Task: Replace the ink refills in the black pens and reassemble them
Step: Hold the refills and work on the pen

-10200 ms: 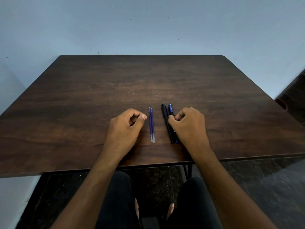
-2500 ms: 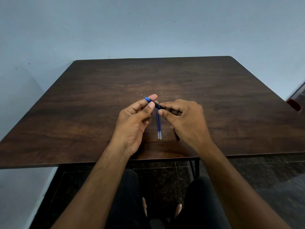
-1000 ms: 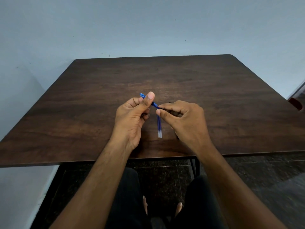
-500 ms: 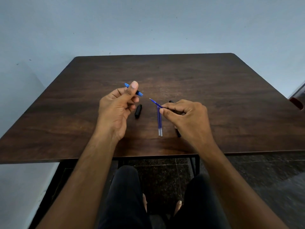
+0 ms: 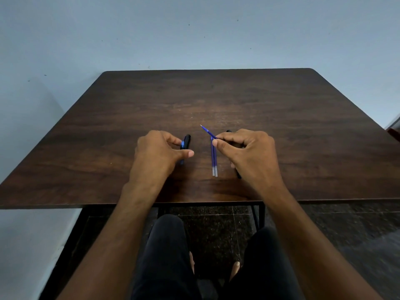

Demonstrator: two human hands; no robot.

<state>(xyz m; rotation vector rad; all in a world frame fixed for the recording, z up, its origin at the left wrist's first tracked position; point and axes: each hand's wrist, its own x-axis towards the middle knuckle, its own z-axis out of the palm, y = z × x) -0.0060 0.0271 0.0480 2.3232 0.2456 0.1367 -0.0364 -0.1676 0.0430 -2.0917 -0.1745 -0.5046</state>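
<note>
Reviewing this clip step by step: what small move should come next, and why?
Probably the right hand draws the old refill fully clear and sets it apart from the two spare refills; its tip already juts out bare, and the left hand is at the removed parts.

Dark wood table against a pale blue wall, speckled floor below.
Dark brown wood-grain tabletop (image 5: 216, 100) with rounded far corners on a black metal frame (image 5: 258, 215); plain pale blue-grey wall (image 5: 194, 33) with small dark specks; dark speckled stone tile floor (image 5: 346, 226); black trousers (image 5: 164, 256) on both legs; red-edged object (image 5: 394, 133) cut off at right, unclear.
</note>
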